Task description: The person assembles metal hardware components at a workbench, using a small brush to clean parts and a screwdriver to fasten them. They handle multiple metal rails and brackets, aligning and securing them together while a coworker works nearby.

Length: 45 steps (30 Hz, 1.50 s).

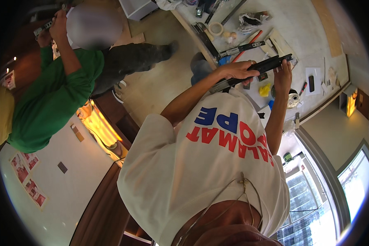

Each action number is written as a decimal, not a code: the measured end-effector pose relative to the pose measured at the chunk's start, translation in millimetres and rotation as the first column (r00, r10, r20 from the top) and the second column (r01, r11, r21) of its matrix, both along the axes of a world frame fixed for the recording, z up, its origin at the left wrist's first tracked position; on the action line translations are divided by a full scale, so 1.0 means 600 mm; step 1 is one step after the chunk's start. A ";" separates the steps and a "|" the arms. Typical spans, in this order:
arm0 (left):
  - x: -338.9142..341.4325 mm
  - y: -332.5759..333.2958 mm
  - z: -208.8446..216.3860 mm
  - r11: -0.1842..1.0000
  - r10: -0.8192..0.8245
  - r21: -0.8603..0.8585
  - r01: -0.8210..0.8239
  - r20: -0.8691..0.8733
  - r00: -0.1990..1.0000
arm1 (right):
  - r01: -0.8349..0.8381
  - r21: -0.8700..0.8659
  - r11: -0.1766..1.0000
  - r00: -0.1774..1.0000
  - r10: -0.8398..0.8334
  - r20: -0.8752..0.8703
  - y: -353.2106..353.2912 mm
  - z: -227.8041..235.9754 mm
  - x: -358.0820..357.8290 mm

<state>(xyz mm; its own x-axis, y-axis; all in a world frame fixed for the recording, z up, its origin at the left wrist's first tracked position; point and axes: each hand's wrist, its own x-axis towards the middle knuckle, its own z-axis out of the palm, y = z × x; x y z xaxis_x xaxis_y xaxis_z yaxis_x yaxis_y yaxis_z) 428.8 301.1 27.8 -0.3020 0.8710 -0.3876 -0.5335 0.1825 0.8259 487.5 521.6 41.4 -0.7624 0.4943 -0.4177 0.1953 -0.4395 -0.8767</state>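
Note:
A long black drawer slide (270,64) is held up slantwise in front of my chest, over the near edge of the worktable. My left hand (237,70) is closed round its middle, thumb on top. Near its far right end, my right hand (282,77) grips it with the fingertips. The slide's lower left end passes beneath my left wrist and is partly hidden. Just beyond my hands, another drawer slide (242,49) lies on the table by a long red stick (248,46). A yellow crumpled piece (265,89) lies between my forearms.
The worktable (293,35) holds a tape roll (215,28), a crumpled plastic bag (253,21), a black phone (311,83) and a white roll (292,99). At left, a co-worker in a green shirt (61,110) holds a metal rail (43,28). Windows stand at lower right.

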 end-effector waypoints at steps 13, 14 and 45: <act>-0.008 0.044 -0.038 0.993 -0.115 0.035 0.115 0.000 0.993 | -0.038 0.214 0.976 0.993 0.013 0.117 0.018 0.008 0.033; -0.011 0.048 -0.040 0.991 -0.130 0.044 0.129 0.015 0.991 | -0.042 0.242 0.969 0.993 0.015 0.113 0.023 0.010 0.034; -0.039 0.041 -0.014 0.992 0.077 0.091 -0.085 0.080 0.994 | -0.026 0.407 0.913 0.986 -0.044 0.162 -0.103 -0.012 0.009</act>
